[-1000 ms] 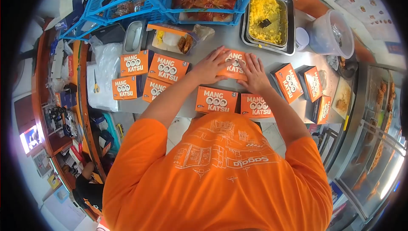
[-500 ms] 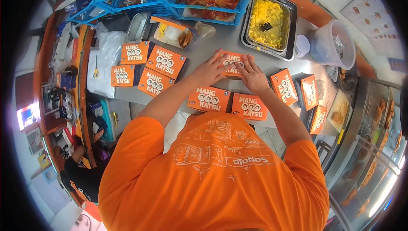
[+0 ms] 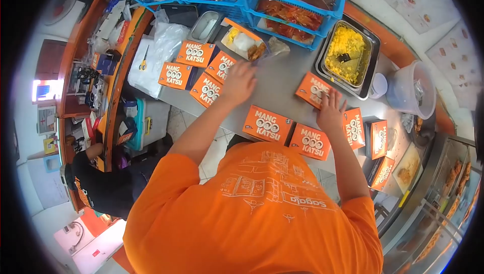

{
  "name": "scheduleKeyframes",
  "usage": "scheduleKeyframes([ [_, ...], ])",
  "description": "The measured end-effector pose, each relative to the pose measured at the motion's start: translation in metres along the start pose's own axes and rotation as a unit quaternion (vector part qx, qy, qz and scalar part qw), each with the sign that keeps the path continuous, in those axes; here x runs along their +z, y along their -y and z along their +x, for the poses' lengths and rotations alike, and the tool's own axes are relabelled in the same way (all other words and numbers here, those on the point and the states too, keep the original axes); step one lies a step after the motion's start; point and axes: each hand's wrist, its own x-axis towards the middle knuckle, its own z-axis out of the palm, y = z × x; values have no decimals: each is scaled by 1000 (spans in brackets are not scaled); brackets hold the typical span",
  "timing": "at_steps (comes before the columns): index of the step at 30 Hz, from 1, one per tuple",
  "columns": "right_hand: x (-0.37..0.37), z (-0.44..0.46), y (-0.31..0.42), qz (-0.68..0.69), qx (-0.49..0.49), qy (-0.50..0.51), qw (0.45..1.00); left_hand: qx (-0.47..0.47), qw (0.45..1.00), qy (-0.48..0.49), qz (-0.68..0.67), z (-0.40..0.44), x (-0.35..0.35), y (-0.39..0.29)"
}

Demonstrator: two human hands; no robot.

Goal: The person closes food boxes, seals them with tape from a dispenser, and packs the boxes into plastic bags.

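Left hand [image 3: 239,83] stretches forward, grip unclear, while right hand [image 3: 330,111] lies spread on an orange box [image 3: 310,88]

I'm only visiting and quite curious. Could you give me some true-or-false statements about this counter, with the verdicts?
1. The right hand touches an orange box. True.
2. The left hand grips the scissors. False: the scissors lie apart from it, on white plastic.
3. Yellow food sits in a metal tray. True.
4. Every box is closed. False: the food box stands open.
5. The wearer's shirt is blue. False: orange.
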Motion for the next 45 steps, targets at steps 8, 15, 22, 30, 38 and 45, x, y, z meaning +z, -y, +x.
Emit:
scheduleKeyframes([
  [8, -66, 74, 68, 521, 119, 52, 843, -190, 944, -105, -249, 26, -52, 110],
  [15, -5, 163, 196, 671, 275, 137, 675, -283, 917, 87, -267, 109, -28, 152],
  [22, 5, 190, 210, 585, 376, -32, 719, -318, 914, 203, -147, 117, 0, 149],
  [30, 10, 173, 186, 466, 330, -68, 818, -220, 941, 192, -173, 117, 1, 142],
  [38, 5, 105, 151, 527, 331, -85, 778, -205, 932, 226, -193, 94, 28, 100],
  [45, -55, 86, 114, 363, 389, -223, 817, -241, 940, -30, -241, 122, -22, 119],
])
